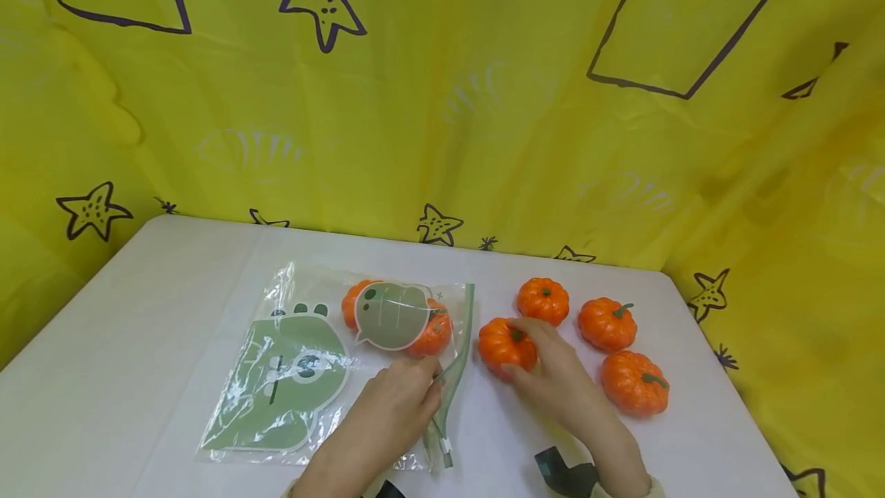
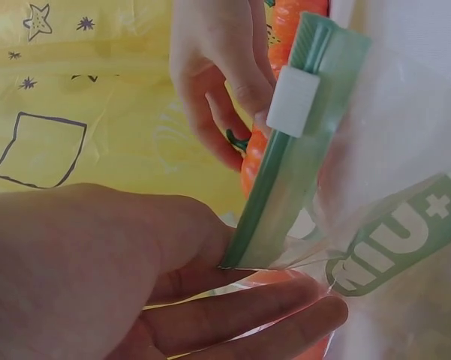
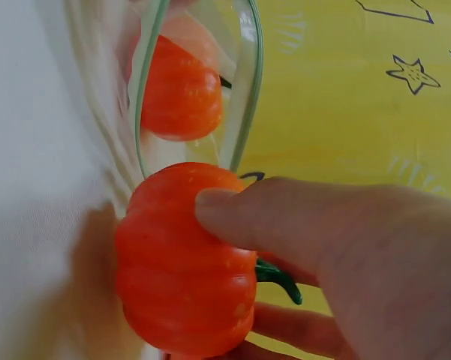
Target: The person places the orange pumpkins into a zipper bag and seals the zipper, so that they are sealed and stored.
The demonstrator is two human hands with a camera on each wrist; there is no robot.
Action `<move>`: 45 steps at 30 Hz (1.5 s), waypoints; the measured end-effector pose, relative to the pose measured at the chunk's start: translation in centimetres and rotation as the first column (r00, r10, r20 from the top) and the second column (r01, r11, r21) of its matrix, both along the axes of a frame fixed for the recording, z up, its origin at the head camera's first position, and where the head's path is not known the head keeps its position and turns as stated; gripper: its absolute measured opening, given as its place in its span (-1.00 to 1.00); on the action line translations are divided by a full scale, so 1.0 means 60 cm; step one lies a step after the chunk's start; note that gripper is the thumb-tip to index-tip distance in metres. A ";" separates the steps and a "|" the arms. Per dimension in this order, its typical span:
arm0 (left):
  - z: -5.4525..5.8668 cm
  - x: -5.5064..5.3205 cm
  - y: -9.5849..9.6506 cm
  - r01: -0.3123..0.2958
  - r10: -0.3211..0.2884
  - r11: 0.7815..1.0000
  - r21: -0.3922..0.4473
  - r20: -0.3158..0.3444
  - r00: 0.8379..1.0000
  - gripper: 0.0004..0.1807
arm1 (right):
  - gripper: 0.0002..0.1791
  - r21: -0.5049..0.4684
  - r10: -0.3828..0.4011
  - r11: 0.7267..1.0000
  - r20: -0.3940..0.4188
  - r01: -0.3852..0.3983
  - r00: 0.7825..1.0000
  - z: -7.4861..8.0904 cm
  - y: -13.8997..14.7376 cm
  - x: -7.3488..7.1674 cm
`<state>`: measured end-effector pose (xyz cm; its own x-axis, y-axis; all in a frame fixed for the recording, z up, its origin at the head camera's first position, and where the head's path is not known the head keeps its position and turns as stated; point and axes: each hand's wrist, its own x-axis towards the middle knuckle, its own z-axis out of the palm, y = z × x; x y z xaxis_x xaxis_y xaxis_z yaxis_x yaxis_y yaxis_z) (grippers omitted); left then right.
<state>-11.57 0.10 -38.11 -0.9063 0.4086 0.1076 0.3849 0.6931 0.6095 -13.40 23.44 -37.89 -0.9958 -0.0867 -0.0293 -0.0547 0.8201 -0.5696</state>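
My left hand pinches the edge of a clear zip bag near its green-edged mouth. The bag lies flat with green cartoon prints, and two orange toy pumpkins are inside it, partly hidden by a print. A white slider sits at one end of the green zip strip. Just right of the bag mouth, my right hand grips another toy pumpkin, thumb on one side and fingers on the other. The right wrist view shows the mouth parted, with a pumpkin seen through it.
Three more toy pumpkins stand right of my right hand: one behind, one farther right and one nearer. They rest on a white table. A yellow curtain with dark star drawings hangs behind and at the sides.
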 end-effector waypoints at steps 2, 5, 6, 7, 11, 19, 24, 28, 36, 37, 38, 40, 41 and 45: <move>0.000 0.000 -0.001 0.001 -0.001 1.000 0.002 -0.006 1.000 -0.91 | -0.33 -0.013 0.015 1.000 -0.011 -0.015 1.000 -0.002 -0.007 0.001; 0.002 0.001 0.000 0.000 0.000 1.000 0.004 0.004 1.000 -0.92 | -0.32 -0.036 0.034 0.999 -0.019 -0.034 0.999 -0.006 -0.019 0.002; 0.003 0.001 0.000 -0.001 0.001 1.000 0.005 0.011 1.000 -0.93 | -0.31 -0.040 0.039 0.998 -0.020 -0.039 0.999 -0.008 -0.023 0.002; 0.004 0.002 0.000 -0.002 0.002 1.000 0.004 0.014 1.000 -0.94 | -0.30 -0.044 0.041 0.998 -0.020 -0.042 0.999 -0.009 -0.028 0.002; 0.005 0.002 0.000 -0.004 0.004 1.000 0.011 -0.007 1.000 -0.96 | -0.25 -0.073 0.042 0.996 -0.007 -0.043 0.999 -0.016 -0.041 0.002; 0.006 0.006 0.006 -0.026 0.025 1.000 -0.004 -0.103 0.994 -0.86 | -0.24 -0.083 0.060 0.995 0.001 -0.059 0.998 -0.024 -0.046 0.006; 0.006 0.005 0.006 -0.008 0.008 1.000 -0.007 -0.101 0.995 -0.83 | -0.20 -0.087 0.097 0.992 0.006 -0.096 0.995 -0.022 -0.044 0.008; 0.005 0.004 0.006 0.023 -0.023 1.000 -0.003 -0.119 0.993 -0.89 | -0.20 -0.120 0.057 0.991 -0.026 -0.059 0.998 -0.030 -0.050 0.004; 0.004 0.004 0.007 0.052 -0.050 0.999 0.012 -0.118 0.992 -0.87 | -0.20 -0.138 -0.018 0.990 -0.146 -0.003 0.989 -0.053 -0.066 -0.003; 0.004 0.004 0.007 0.046 -0.044 0.999 0.011 -0.118 0.992 -0.87 | -0.21 -0.136 -0.019 0.991 -0.143 0.000 0.989 -0.053 -0.066 -0.003; 0.004 0.004 0.007 0.038 -0.036 0.999 0.009 -0.121 0.992 -0.88 | -0.22 -0.130 -0.019 0.992 -0.136 0.001 0.990 -0.053 -0.065 -0.003; 0.003 0.004 0.009 0.012 -0.012 1.000 0.001 -0.145 0.989 -0.89 | -0.23 -0.126 -0.016 0.992 -0.116 0.001 0.993 -0.052 -0.064 -0.002; 0.002 0.005 0.010 -0.005 0.004 1.000 -0.002 -0.163 0.987 -0.90 | -0.24 -0.131 -0.011 0.991 -0.105 -0.002 0.994 -0.051 -0.063 -0.002; -0.001 0.008 0.016 -0.071 0.066 0.997 -0.015 -0.218 0.974 -0.88 | -0.28 -0.135 0.023 0.990 -0.096 -0.036 0.995 -0.048 -0.063 -0.002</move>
<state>-11.10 1.06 -38.19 -0.8883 0.3510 0.2961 0.4573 0.7353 0.5003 -13.53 19.66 -40.80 -0.9905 -0.1131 0.0782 -0.1363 0.7321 -0.6675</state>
